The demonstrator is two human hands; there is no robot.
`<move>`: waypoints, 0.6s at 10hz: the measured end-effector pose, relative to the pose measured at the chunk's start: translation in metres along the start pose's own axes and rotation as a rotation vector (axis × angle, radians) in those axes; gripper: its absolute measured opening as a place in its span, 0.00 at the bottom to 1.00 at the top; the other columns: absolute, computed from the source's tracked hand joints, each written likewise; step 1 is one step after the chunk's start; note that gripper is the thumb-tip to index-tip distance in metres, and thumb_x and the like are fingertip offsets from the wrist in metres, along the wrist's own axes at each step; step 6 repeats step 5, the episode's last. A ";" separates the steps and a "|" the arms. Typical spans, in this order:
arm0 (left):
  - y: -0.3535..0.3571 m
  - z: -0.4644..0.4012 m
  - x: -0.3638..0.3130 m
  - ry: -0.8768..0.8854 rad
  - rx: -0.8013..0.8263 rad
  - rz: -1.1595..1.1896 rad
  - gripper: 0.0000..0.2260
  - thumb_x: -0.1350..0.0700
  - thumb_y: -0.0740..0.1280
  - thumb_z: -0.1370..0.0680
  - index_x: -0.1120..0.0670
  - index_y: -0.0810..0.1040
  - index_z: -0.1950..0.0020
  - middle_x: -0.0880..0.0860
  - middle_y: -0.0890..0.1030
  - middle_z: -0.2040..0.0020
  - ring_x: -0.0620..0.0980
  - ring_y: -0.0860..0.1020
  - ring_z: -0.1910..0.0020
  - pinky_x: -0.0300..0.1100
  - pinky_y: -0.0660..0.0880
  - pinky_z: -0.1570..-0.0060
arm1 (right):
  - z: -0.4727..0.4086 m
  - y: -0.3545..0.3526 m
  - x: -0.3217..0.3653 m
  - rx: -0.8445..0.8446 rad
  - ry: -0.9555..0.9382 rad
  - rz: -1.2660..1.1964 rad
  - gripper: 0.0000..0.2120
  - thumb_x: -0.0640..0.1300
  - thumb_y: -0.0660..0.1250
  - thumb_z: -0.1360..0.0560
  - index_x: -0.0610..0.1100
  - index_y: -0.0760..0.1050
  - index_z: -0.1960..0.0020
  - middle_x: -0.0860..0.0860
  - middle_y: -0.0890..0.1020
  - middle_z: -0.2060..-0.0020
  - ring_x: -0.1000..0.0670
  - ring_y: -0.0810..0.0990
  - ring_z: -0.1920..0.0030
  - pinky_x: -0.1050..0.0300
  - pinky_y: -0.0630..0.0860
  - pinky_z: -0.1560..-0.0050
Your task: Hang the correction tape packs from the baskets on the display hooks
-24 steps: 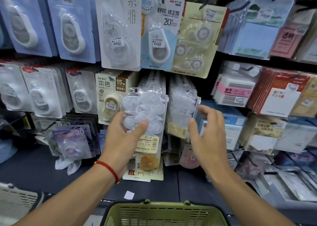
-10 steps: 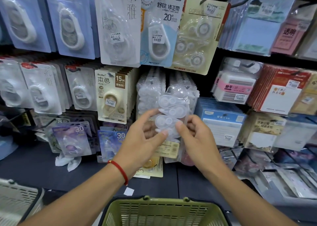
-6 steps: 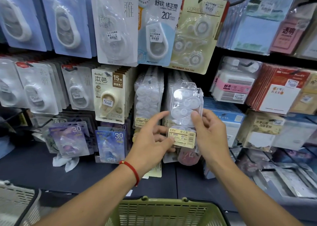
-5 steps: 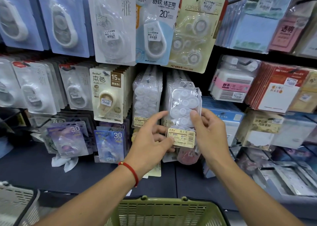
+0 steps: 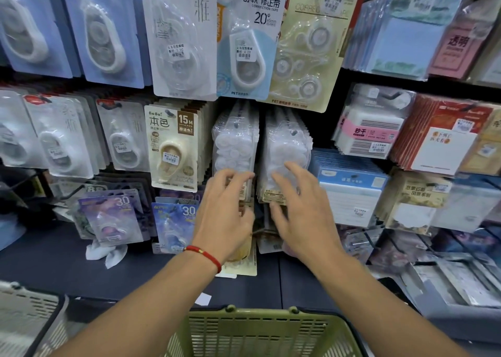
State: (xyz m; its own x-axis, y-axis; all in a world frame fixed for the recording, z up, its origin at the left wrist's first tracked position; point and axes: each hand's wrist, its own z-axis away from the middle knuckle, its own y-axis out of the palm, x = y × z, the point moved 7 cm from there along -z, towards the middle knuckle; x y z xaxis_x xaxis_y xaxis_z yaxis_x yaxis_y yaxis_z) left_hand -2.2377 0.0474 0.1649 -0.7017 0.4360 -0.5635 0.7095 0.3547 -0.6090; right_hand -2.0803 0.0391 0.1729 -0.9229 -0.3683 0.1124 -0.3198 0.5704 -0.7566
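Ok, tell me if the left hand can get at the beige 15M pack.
Probably yes. The left hand is open and holds nothing, just right of the beige 15M pack, which hangs at the front of its hook with nothing between them.

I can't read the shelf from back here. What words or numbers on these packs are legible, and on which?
"CORRECTION TAPE" and "20": blue pack, top row.
"BoBo" and "15M": cream pack.
"30": purple pack and dark blue pack.
"PET": bottom of yellow pack.
Price stickers and small labels: too blurred.
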 end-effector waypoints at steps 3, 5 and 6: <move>0.024 0.002 0.027 -0.027 0.247 -0.150 0.39 0.61 0.73 0.24 0.45 0.60 0.17 0.47 0.45 0.16 0.52 0.51 0.17 0.51 0.69 0.27 | -0.004 0.032 -0.007 0.262 0.030 0.091 0.37 0.41 0.67 0.22 0.46 0.57 0.16 0.51 0.42 0.15 0.48 0.48 0.15 0.52 0.73 0.29; -0.005 0.008 0.011 -0.038 0.171 -0.011 0.30 0.64 0.70 0.22 0.50 0.70 0.21 0.52 0.67 0.21 0.53 0.63 0.21 0.43 0.60 0.23 | 0.005 0.000 -0.006 0.160 0.072 -0.155 0.26 0.37 0.66 0.21 0.45 0.71 0.24 0.48 0.61 0.18 0.47 0.64 0.21 0.50 0.72 0.29; -0.005 0.008 0.011 -0.038 0.171 -0.011 0.30 0.64 0.70 0.22 0.50 0.70 0.21 0.52 0.67 0.21 0.53 0.63 0.21 0.43 0.60 0.23 | 0.005 0.000 -0.006 0.160 0.072 -0.155 0.26 0.37 0.66 0.21 0.45 0.71 0.24 0.48 0.61 0.18 0.47 0.64 0.21 0.50 0.72 0.29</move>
